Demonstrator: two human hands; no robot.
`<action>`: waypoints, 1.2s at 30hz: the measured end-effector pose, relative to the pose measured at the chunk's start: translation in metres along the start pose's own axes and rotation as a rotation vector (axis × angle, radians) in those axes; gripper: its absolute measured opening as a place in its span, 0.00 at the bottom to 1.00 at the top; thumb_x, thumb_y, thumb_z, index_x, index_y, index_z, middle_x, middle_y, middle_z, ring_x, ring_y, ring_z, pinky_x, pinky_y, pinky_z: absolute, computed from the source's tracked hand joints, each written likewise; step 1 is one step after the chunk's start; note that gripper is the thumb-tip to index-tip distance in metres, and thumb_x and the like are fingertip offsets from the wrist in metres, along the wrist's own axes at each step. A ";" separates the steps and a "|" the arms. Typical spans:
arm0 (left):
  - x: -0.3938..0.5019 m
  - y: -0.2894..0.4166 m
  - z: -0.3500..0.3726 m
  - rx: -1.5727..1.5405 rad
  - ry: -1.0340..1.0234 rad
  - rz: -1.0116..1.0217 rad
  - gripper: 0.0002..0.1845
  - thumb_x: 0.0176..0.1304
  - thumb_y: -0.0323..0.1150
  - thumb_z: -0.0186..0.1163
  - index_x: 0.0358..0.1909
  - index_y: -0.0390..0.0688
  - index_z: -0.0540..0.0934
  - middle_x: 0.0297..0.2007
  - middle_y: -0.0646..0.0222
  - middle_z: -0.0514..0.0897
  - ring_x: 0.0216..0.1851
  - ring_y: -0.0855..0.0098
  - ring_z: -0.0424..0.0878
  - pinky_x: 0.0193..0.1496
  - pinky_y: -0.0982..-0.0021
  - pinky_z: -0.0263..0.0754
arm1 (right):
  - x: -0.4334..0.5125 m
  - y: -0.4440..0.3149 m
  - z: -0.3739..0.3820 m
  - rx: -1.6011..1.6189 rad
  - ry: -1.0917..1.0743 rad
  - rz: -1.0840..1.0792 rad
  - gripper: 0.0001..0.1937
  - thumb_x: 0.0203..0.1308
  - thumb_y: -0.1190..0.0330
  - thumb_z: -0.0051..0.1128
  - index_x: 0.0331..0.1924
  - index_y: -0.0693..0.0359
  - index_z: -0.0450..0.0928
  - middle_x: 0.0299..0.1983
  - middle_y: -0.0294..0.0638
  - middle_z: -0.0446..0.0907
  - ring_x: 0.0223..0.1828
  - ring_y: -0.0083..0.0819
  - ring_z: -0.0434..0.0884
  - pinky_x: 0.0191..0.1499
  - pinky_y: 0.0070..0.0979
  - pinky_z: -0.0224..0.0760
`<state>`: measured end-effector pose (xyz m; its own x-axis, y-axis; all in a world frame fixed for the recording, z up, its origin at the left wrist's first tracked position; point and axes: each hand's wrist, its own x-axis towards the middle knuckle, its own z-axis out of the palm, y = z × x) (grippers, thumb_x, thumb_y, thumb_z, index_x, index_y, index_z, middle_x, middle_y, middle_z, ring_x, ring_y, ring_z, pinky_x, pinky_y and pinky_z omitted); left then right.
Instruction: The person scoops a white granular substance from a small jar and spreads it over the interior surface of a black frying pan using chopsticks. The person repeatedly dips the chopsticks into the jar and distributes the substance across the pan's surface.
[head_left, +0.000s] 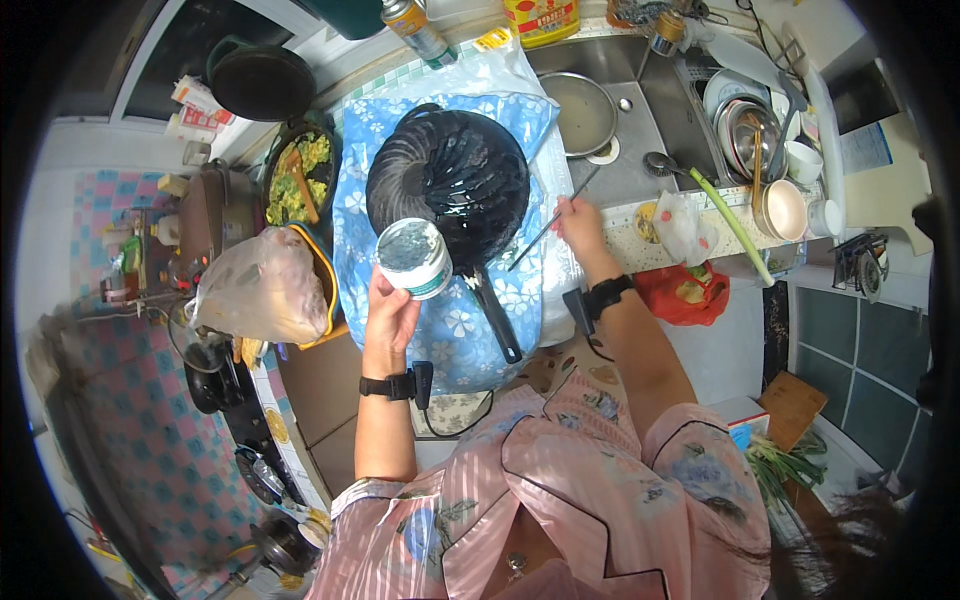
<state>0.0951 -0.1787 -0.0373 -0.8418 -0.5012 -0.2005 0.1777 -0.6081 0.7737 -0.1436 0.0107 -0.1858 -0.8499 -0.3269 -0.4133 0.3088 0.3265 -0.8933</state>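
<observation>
My left hand (394, 311) grips a white tub (414, 259) that bears writing. Greyish paste is smeared inside the tub, whose mouth is tipped towards me above the near left edge of a black pan (480, 187). Glossy, swirling dark streaks cover the pan's round face; I cannot tell if this is its inside or its underside. Its black handle (496, 319) points towards me over a blue floral cloth (352, 195). To the right of the pan, my right hand (581, 225) holds a thin dark stick (534, 249), like a chopstick, slanting down towards the cloth.
At the right is a steel sink (637, 120) with a round metal pan (577, 112) in it. A green stalk (731, 225) lies across the counter edge. Leftward are a bag of raw meat (262, 289) and a pan of yellow-green food (300, 180). A spray can (420, 34) stands behind.
</observation>
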 end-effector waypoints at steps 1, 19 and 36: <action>0.000 -0.001 0.001 0.004 0.000 0.001 0.45 0.48 0.29 0.77 0.67 0.36 0.63 0.62 0.60 0.74 0.65 0.62 0.72 0.70 0.59 0.65 | -0.008 0.006 0.004 -0.045 0.011 0.027 0.18 0.70 0.59 0.51 0.30 0.67 0.79 0.19 0.42 0.82 0.18 0.30 0.80 0.24 0.28 0.73; -0.016 0.004 -0.010 -0.009 0.055 0.021 0.46 0.46 0.29 0.78 0.67 0.37 0.63 0.62 0.60 0.74 0.66 0.60 0.71 0.71 0.58 0.64 | 0.028 0.001 0.015 0.157 0.001 0.042 0.14 0.71 0.62 0.51 0.34 0.65 0.76 0.20 0.40 0.79 0.15 0.23 0.72 0.17 0.21 0.63; -0.017 0.001 -0.013 -0.052 0.047 0.052 0.45 0.48 0.30 0.77 0.67 0.36 0.64 0.62 0.61 0.75 0.65 0.64 0.73 0.70 0.61 0.66 | 0.027 -0.033 0.006 0.042 0.038 -0.115 0.15 0.69 0.62 0.52 0.31 0.65 0.78 0.20 0.40 0.81 0.16 0.24 0.75 0.22 0.24 0.67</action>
<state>0.1168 -0.1790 -0.0406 -0.8062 -0.5603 -0.1902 0.2476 -0.6114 0.7516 -0.1744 -0.0143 -0.1683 -0.8960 -0.3263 -0.3011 0.2251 0.2508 -0.9415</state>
